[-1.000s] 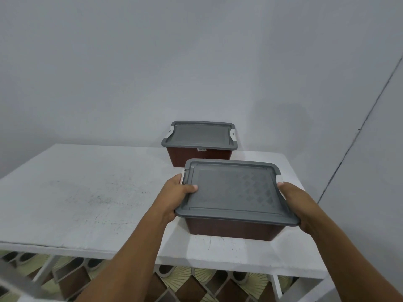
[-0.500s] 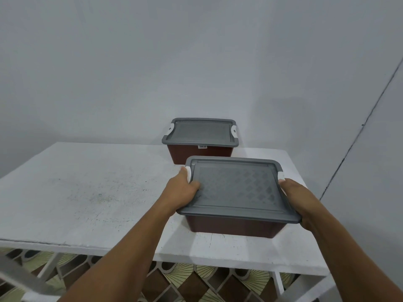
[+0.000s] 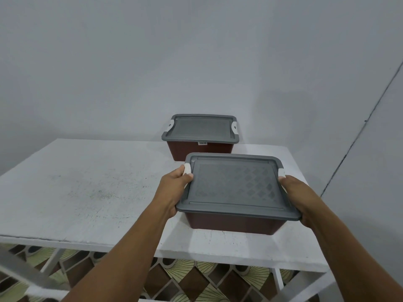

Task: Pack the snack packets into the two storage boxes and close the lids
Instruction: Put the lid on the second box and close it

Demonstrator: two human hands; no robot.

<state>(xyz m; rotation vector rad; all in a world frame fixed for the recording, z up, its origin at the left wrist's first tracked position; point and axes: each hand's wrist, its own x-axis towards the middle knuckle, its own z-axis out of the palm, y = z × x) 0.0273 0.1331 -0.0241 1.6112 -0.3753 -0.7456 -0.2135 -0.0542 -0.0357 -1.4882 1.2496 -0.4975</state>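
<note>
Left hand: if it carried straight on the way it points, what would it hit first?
The near box: the left hand grips its white latch at the left edge. Slipping past that, it would likely meet the far box on its brown front, though depth is unclear.

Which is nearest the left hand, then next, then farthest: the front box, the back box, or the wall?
1. The front box: the left hand grips its left edge.
2. The back box: farther back on the table.
3. The wall: behind the back box.
</note>
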